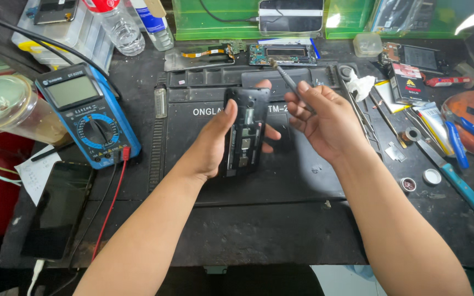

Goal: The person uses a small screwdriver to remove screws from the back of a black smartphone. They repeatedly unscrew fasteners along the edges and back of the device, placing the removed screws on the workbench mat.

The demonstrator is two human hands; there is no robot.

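Near edge: black phone lying flat at the bench's left front corner.

Centre: left hand clamped on opened phone, thumb on one long side, fingers behind and round the other, held tilted above black mat. Judged light, stiff, fragile inside; best gripped by the side rails only. Right hand closed around thin tool, tip upward.

Left: multimeter. Right: blue-handled tools, crowding that side. Far: circuit board.

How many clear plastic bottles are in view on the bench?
2, both at the top edge, left of centre: a larger bottle with a red label, and a smaller bottle with a blue label right beside it. The frame crops both tops.
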